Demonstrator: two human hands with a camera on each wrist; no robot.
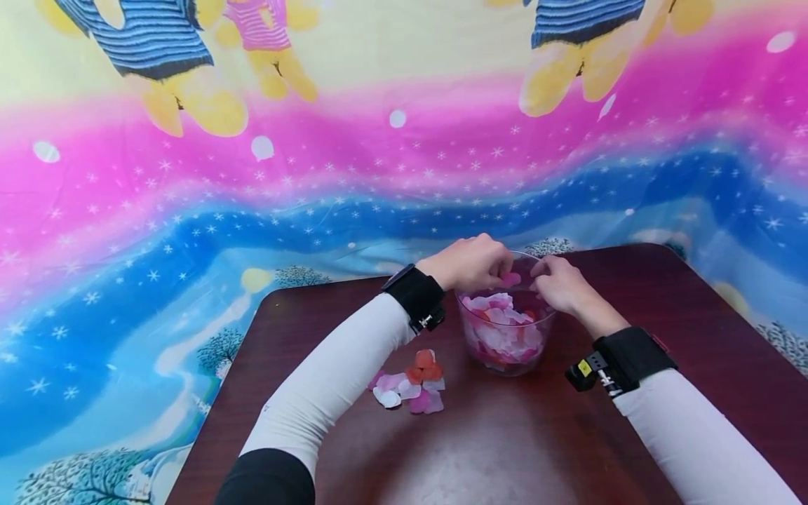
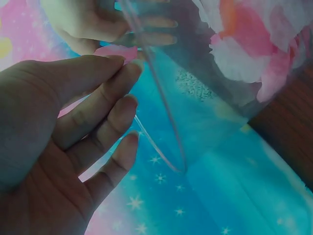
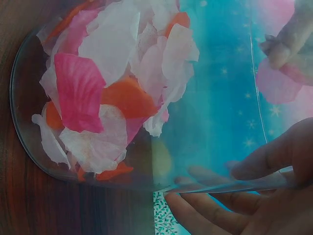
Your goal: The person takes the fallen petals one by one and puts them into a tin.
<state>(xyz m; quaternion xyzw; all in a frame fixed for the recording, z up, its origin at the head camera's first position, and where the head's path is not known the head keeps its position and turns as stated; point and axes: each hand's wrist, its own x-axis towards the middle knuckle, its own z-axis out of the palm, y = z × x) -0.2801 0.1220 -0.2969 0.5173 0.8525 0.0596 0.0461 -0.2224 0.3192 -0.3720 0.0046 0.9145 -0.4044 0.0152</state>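
Observation:
A clear bowl (image 1: 548, 332) stands upright on the table, partly filled with pink, white and orange artificial petals (image 3: 80, 90). Between thumb and index finger, my left hand (image 1: 472, 263) pinches a pink petal (image 2: 117, 51) at the bowl's rim. Its other fingers are loosely bent, as the left wrist view shows. My right hand (image 1: 563, 286) holds the bowl's rim on the right side, thumb inside the wall and fingers outside. A small group of loose petals (image 1: 404, 386) lies on the table to the left of the bowl.
The dark reddish-brown table (image 1: 505, 449) has rounded far corners. Behind it hangs a colourful printed cloth (image 1: 391, 161) with bears and snowflakes, close to the far edge. Each wrist wears a black strap (image 1: 637, 358) with a small camera.

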